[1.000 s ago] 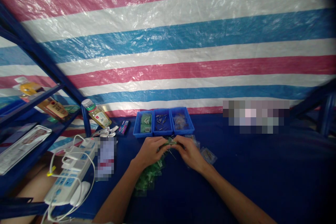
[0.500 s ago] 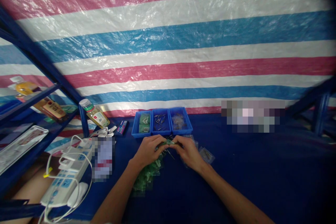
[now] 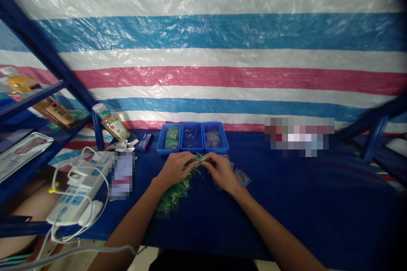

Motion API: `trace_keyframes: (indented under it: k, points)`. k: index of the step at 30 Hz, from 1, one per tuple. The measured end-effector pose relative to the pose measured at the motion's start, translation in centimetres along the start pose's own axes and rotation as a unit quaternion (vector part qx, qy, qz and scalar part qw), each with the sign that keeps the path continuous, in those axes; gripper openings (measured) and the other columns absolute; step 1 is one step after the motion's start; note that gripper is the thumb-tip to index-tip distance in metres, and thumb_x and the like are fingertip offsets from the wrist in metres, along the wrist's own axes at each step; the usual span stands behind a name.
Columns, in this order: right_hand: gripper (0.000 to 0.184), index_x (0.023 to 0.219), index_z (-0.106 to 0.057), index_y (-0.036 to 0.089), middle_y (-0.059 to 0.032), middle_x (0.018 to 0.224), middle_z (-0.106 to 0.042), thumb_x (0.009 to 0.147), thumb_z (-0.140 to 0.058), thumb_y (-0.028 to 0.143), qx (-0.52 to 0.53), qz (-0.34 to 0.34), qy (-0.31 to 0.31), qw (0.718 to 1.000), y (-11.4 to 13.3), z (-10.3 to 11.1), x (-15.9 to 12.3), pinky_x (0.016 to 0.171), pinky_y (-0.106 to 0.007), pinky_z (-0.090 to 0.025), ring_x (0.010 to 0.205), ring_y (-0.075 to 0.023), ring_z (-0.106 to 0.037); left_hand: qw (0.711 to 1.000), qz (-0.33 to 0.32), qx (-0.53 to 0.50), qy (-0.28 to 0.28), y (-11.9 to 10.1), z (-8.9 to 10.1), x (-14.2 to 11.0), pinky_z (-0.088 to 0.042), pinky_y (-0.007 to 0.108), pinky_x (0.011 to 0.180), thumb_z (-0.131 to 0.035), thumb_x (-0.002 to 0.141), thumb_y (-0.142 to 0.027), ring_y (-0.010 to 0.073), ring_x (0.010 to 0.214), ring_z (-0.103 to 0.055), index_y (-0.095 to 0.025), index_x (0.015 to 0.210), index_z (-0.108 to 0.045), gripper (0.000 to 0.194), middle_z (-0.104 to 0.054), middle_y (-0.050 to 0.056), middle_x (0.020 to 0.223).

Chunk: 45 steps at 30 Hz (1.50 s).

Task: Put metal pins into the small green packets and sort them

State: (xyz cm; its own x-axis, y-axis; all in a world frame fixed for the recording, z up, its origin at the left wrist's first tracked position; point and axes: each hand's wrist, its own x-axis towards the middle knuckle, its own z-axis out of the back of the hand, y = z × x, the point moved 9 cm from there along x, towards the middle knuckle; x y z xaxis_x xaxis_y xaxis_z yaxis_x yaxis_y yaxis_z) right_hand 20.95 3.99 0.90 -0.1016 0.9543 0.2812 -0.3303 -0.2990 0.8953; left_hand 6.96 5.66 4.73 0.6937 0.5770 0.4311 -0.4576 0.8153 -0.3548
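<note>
Between my two hands is a small green plastic packet (image 3: 199, 158), pinched from both sides. My left hand (image 3: 178, 168) has thumb and fingers closed on its left end, and my right hand (image 3: 220, 171) grips the right end. Under my left hand lies a spread of green packets (image 3: 173, 195). A few thin metal pins (image 3: 199, 173) rest on the table just below my fingers. Clear packets (image 3: 241, 177) lie beside my right hand. Behind the hands stand three blue bins: one with green packets (image 3: 172, 136), one with metal pins (image 3: 191, 136), one with clear packets (image 3: 213, 139).
At left are a white power strip (image 3: 78, 190) with tangled cables, a drink bottle (image 3: 111, 123) and a small blue box (image 3: 144, 141). Blue metal posts (image 3: 98, 129) frame the blue table (image 3: 286, 203). Striped plastic sheeting (image 3: 222, 59) hangs behind. A blurred-out patch covers something at back right.
The view has tilted down, so the table's near edge now shows. Both hands still hold the green packet in nearly the same place over the table.
</note>
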Motion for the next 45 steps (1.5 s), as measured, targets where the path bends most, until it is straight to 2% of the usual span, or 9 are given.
trace_keyframes:
  k: [5, 10, 14, 23, 29, 35, 39, 42, 45]
  points:
    - [0.023, 0.076, -0.063, 0.021, 0.0007, 0.068, -0.061, 0.095, -0.061, 0.034, -0.014, -0.001, -0.014, 1.000, 0.1, 0.5, 0.0, 0.062, -0.027, -0.039, 0.064, -0.0169, -0.054, 1.000, 0.011, -0.023, -0.016, 0.0, 0.1, 0.1, -0.050, 0.025, 0.071, -0.060, 0.100, -0.033, 0.0150, 0.074, -0.068, -0.017, 0.108, -0.066, 0.019, -0.073, 0.005, 0.089]
    - [0.021, 0.075, -0.061, 0.021, 0.0021, 0.065, -0.058, 0.093, -0.061, 0.032, -0.006, -0.013, -0.019, 1.000, 0.1, 0.7, 0.1, 0.059, -0.026, -0.037, 0.060, -0.0155, -0.051, 0.995, 0.023, -0.049, -0.083, 0.4, 0.8, -0.3, -0.055, 0.025, 0.075, -0.066, 0.096, -0.029, 0.0153, 0.077, -0.071, -0.018, 0.123, -0.063, 0.029, -0.075, 0.004, 0.093]
    - [0.021, 0.078, -0.062, 0.020, 0.0025, 0.066, -0.057, 0.094, -0.060, 0.033, 0.008, -0.018, -0.012, 1.000, -0.2, 0.7, 0.2, 0.058, -0.026, -0.038, 0.060, -0.0151, -0.051, 0.996, -0.013, -0.068, -0.051, -0.3, 0.5, -0.1, -0.056, 0.029, 0.086, -0.057, 0.099, -0.018, 0.0177, 0.096, -0.072, -0.020, 0.120, -0.068, 0.024, -0.075, 0.007, 0.107]
    - [0.025, 0.103, -0.052, 0.024, 0.0043, 0.075, -0.061, 0.092, -0.067, 0.041, 0.140, -0.039, -0.065, 0.987, -0.8, 0.9, 0.1, 0.056, -0.026, -0.046, 0.056, -0.0142, -0.059, 0.995, -0.040, -0.078, -0.044, -0.4, 0.7, -0.1, -0.058, 0.035, 0.091, -0.046, 0.089, 0.001, 0.0189, 0.104, -0.070, -0.023, 0.132, -0.066, 0.053, -0.074, 0.008, 0.115]
    - [0.020, 0.103, -0.060, 0.023, 0.0012, 0.074, -0.063, 0.096, -0.061, 0.043, 0.137, -0.027, -0.066, 0.988, -0.8, 1.3, 0.1, 0.059, -0.029, -0.048, 0.059, -0.0162, -0.060, 0.994, -0.050, -0.067, -0.065, -0.2, 0.9, -0.1, -0.056, 0.037, 0.095, -0.050, 0.099, -0.009, 0.0194, 0.107, -0.068, -0.021, 0.128, -0.067, 0.036, -0.075, 0.008, 0.111]
    - [0.025, 0.111, -0.068, 0.021, 0.0014, 0.067, -0.064, 0.099, -0.056, 0.039, 0.064, -0.016, -0.036, 0.997, -0.1, 1.1, 0.1, 0.060, -0.028, -0.044, 0.059, -0.0173, -0.059, 0.996, -0.035, -0.033, -0.073, -0.2, 1.5, 0.1, -0.053, 0.034, 0.080, -0.058, 0.101, -0.023, 0.0174, 0.083, -0.064, -0.019, 0.114, -0.072, 0.020, -0.073, 0.007, 0.091]
    - [0.019, 0.088, -0.069, 0.021, -0.0008, 0.077, -0.061, 0.095, -0.065, 0.039, 0.008, 0.018, -0.058, 0.998, 1.0, 1.5, 0.2, 0.060, -0.027, -0.041, 0.064, -0.0154, -0.053, 0.996, -0.033, -0.026, -0.085, -0.5, 1.8, 0.2, -0.052, 0.036, 0.082, -0.063, 0.098, -0.026, 0.0190, 0.086, -0.063, -0.018, 0.100, -0.073, 0.013, -0.072, 0.007, 0.090]
    - [0.022, 0.080, -0.066, 0.021, -0.0027, 0.085, -0.062, 0.094, -0.066, 0.038, 0.016, 0.027, -0.057, 0.998, 1.1, 1.4, 0.2, 0.061, -0.027, -0.042, 0.066, -0.0151, -0.054, 0.995, -0.018, -0.037, -0.094, -0.2, 1.7, 0.1, -0.053, 0.036, 0.086, -0.064, 0.098, -0.026, 0.0195, 0.092, -0.065, -0.018, 0.107, -0.070, 0.014, -0.073, 0.007, 0.096]
    - [0.019, 0.085, -0.064, 0.021, -0.0006, 0.076, -0.064, 0.094, -0.064, 0.038, 0.048, -0.012, -0.038, 0.998, 0.0, 0.7, 0.1, 0.060, -0.028, -0.044, 0.061, -0.0151, -0.057, 0.991, 0.010, -0.057, -0.117, 0.5, 1.7, -0.2, -0.056, 0.032, 0.078, -0.063, 0.099, -0.028, 0.0166, 0.083, -0.066, -0.017, 0.119, -0.065, 0.023, -0.072, 0.008, 0.097]
